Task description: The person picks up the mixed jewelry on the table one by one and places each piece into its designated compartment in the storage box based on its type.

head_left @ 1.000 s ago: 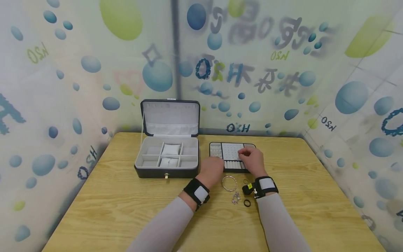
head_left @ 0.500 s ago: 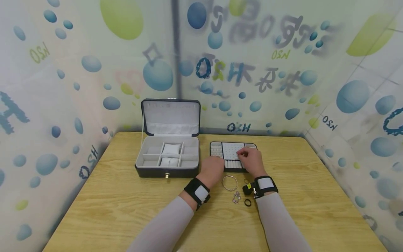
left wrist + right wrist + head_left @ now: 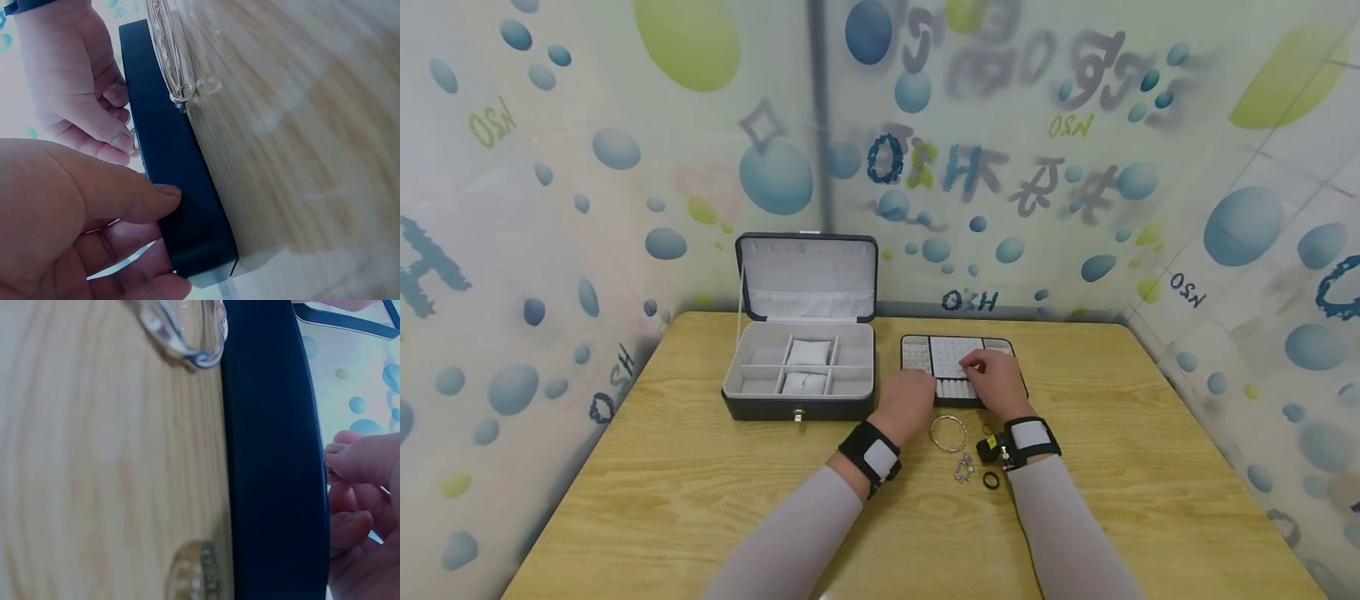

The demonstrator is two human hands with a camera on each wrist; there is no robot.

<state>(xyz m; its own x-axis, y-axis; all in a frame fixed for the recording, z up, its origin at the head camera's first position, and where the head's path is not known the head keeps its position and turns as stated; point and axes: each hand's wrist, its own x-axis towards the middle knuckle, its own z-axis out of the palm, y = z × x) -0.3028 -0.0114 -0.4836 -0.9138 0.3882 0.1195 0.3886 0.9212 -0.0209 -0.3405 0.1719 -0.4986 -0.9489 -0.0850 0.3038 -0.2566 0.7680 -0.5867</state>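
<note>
A dark jewelry tray (image 3: 958, 403) with pale padding lies on the table, right of an open box. My left hand (image 3: 904, 402) grips its front left corner; in the left wrist view the thumb (image 3: 164, 197) presses on the dark front wall and the fingers reach behind the corner. Over the dotted panel (image 3: 953, 348) of the tray, my right hand (image 3: 997, 383) pinches a tiny shiny piece of jewelry (image 3: 328, 469) between thumb and fingertips. Most of that piece is hidden by the fingers, so I cannot tell its kind.
The jewelry box (image 3: 798, 409) stands with its lid up, small cushions in two compartments. In front of the tray lie a bangle (image 3: 950, 452), a silvery jewelry piece (image 3: 964, 468), a dark ring (image 3: 991, 487) and a ring (image 3: 197, 575) near the right wrist. A patterned wall (image 3: 925, 275) rises behind.
My right hand's fingertips have shifted slightly left over the dotted panel, still pinching. The left hand keeps its grip on the tray corner.
</note>
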